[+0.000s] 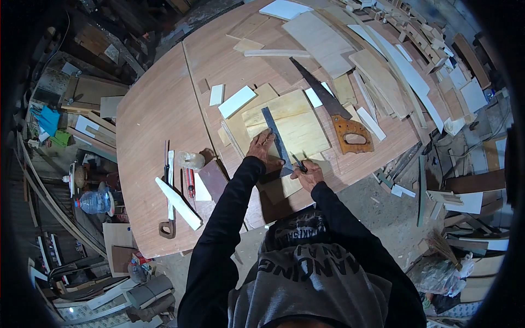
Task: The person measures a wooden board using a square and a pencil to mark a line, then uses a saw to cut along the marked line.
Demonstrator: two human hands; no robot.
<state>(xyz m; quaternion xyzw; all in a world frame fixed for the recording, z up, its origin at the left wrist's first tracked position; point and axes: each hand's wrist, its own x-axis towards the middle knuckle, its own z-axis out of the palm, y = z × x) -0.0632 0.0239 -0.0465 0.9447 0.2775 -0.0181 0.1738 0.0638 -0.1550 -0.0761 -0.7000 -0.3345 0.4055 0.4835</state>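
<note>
The left hand (pixel 262 144) lies palm-down with its fingers extended, pressing on a dark flat straightedge (pixel 279 143) that rests on a pale wooden board (pixel 307 124). The straightedge's long axis runs away from the body, its far end past the left fingertips and leaning slightly left, its near end between the two hands. The right hand (pixel 308 175) is closed around a slim dark tool (pixel 298 162), perhaps a marker or knife; its exact kind is too small to tell. From that hand, the straightedge lies just to the left, so the tool sits on its right side, near its lower end; whether they touch I cannot tell. The left hand is nearer the straightedge's middle. Beyond the right hand, farther right, lies a handsaw (pixel 353 135), apart from both hands.
</note>
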